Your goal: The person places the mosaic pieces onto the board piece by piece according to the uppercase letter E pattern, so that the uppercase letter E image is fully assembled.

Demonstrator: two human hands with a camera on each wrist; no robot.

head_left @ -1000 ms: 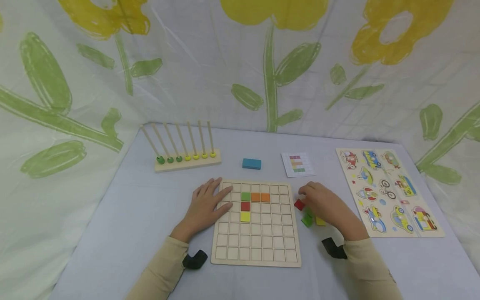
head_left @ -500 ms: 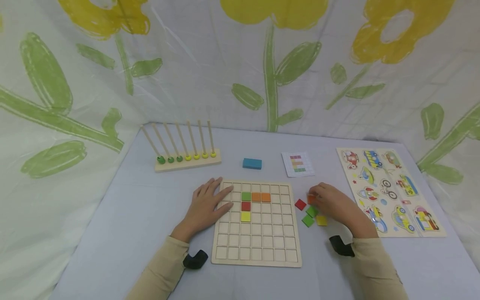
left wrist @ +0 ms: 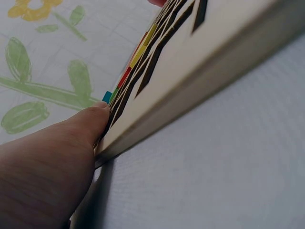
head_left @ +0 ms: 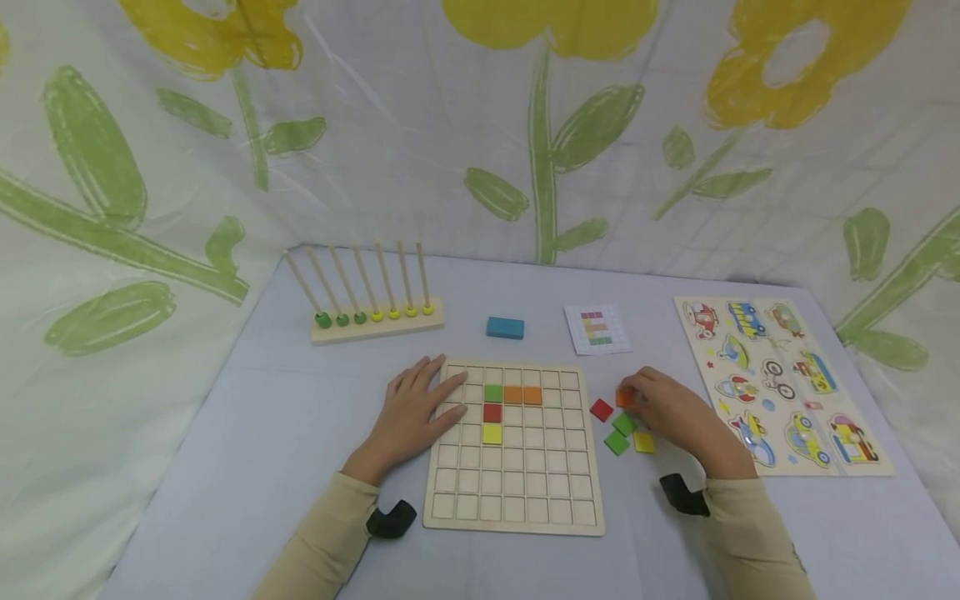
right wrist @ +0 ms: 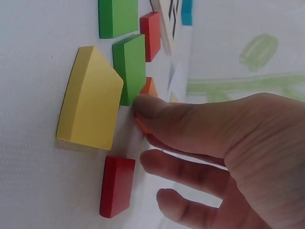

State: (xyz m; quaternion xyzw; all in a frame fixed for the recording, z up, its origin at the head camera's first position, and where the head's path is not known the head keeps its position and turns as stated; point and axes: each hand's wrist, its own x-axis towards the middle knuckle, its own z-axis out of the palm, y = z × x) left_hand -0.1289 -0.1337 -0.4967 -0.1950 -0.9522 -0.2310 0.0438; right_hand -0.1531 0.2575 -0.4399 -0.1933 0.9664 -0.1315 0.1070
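My left hand (head_left: pixel 405 421) rests with spread fingers on the left edge of a wooden grid board (head_left: pixel 513 483). A green tile (head_left: pixel 492 392), two orange tiles (head_left: pixel 522 394), a red tile (head_left: pixel 492 413) and a yellow tile (head_left: pixel 492 433) lie in its squares. Right of the board, my right hand (head_left: pixel 671 417) pinches a loose orange tile (right wrist: pixel 150 87) between thumb and fingers. Around it lie a loose red tile (head_left: pixel 602 410), two green tiles (head_left: pixel 617 442) and a yellow one (right wrist: pixel 90 100). Another red tile (right wrist: pixel 118 187), visible in the right wrist view, is hidden by the hand from the head camera.
Behind the board are a blue block (head_left: pixel 506 327) and a card with a coloured grid pattern (head_left: pixel 597 330). A bead stand with upright rods (head_left: pixel 378 329) stands at the back left. To the right lies a picture puzzle board (head_left: pixel 780 387).
My right hand has shifted right, uncovering the loose tiles, and an orange tile now shows at its fingertips. Over the last half second it barely moves. The left hand stays put.
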